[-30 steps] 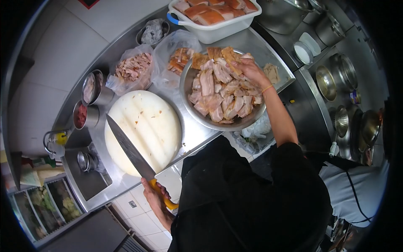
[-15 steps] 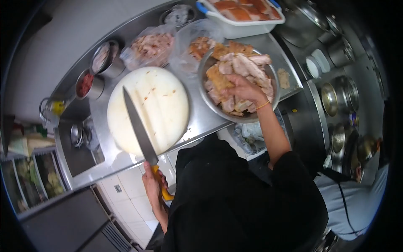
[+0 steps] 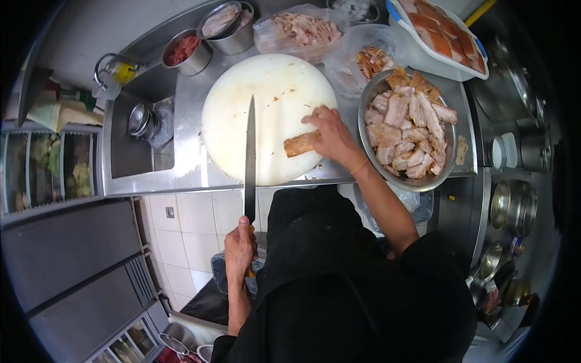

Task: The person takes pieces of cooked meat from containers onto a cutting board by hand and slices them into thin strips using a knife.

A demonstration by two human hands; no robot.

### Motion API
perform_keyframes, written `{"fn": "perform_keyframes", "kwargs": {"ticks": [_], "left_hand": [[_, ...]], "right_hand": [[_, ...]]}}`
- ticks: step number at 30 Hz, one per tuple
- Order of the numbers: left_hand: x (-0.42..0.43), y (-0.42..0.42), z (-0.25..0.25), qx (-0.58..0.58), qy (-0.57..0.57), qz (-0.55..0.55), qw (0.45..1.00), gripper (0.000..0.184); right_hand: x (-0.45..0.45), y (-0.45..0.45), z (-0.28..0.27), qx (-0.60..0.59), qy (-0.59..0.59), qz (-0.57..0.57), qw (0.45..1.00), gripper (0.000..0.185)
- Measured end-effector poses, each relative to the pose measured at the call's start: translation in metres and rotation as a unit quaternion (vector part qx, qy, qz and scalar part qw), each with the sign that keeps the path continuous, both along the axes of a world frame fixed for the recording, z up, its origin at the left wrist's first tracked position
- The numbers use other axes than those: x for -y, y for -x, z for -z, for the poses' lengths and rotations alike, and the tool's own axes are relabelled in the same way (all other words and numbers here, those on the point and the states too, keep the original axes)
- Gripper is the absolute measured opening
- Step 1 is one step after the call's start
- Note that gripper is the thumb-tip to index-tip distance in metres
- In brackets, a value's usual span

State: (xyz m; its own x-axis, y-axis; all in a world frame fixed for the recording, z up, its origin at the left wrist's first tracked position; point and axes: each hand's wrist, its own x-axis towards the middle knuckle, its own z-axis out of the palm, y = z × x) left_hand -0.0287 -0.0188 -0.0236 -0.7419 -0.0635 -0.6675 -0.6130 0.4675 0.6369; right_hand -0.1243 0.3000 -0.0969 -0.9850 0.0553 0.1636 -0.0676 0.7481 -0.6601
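My left hand [image 3: 240, 249] is wrapped round the yellow handle of a long knife [image 3: 250, 151]. Its blade points away from me over the round white cutting board [image 3: 242, 78]. My right hand [image 3: 331, 134] is at the board's right side with curled fingers, on a browned piece of cooked pork [image 3: 299, 145]; the hand covers the piece's right end. To the right of that hand, a steel bowl [image 3: 364, 124] holds a heap of pale pork pieces [image 3: 414, 130], some with browned skin.
Behind the board stand a steel pot of red meat [image 3: 183, 51], stacked pots [image 3: 233, 39], and bags of cut meat [image 3: 305, 30] and browned pieces [image 3: 374, 62]. A white tub [image 3: 436, 63] of pork slabs is at back right. A sink [image 3: 142, 166] lies left.
My right hand has moved left from the bowl to the board, bringing a browned piece of pork. The view has shifted, and the knife now points more directly away from me.
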Motion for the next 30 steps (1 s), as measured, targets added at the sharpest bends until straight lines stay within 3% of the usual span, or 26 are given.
{"fn": "perform_keyframes", "kwargs": {"ticks": [3, 7, 13, 24, 30], "left_hand": [[0.007, -0.011, 0.000, 0.009, 0.032, 0.033, 0.999, 0.072], [0.016, -0.025, 0.004, -0.005, 0.127, 0.122, 0.984, 0.072], [0.002, -0.032, -0.022, -0.009, 0.179, 0.177, 0.968, 0.068], [0.008, -0.045, -0.065, 0.029, 0.264, 0.223, 0.938, 0.057], [-0.009, -0.018, -0.026, 0.010, 0.229, 0.239, 0.944, 0.056]], "right_hand": [[0.024, -0.014, 0.016, -0.004, -0.034, -0.038, 0.999, 0.036], [0.030, 0.000, 0.029, -0.049, 0.045, -0.156, 0.985, 0.030], [0.045, -0.002, 0.028, -0.072, 0.091, -0.082, 0.990, 0.019], [0.048, -0.001, 0.032, -0.112, 0.057, -0.092, 0.988, 0.024], [0.049, -0.002, 0.041, -0.113, 0.066, -0.099, 0.986, 0.023]]}}
